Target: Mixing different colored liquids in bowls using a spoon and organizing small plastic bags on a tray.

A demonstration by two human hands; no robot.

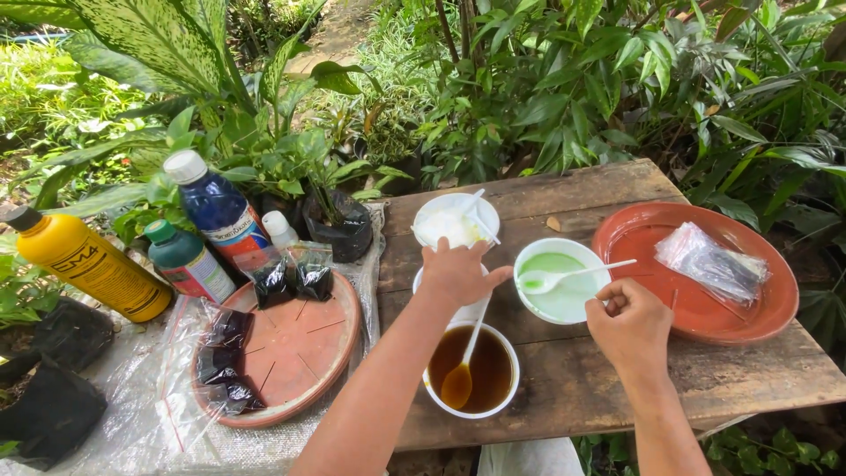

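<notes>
My left hand (456,273) lies spread over a white bowl (421,282) in the middle of the wooden table (617,379), thumb pointing toward a white bowl of pale green liquid (564,291). A white plastic spoon (564,277) rests in that green liquid. My right hand (629,324) is curled just right of the green bowl, beside the spoon's handle end; whether it pinches something thin I cannot tell. In front stands a white bowl of brown liquid (485,375) with a spoon (463,375) in it. Behind is a white bowl of white powder (449,225).
An orange clay saucer (758,308) on the right holds a clear plastic bag (709,260). Left, another clay saucer (300,353) holds small dark packets. A yellow bottle (88,263), green bottle (187,262), blue bottle (220,211) and small white bottle (280,229) stand there. Potted plants surround the table.
</notes>
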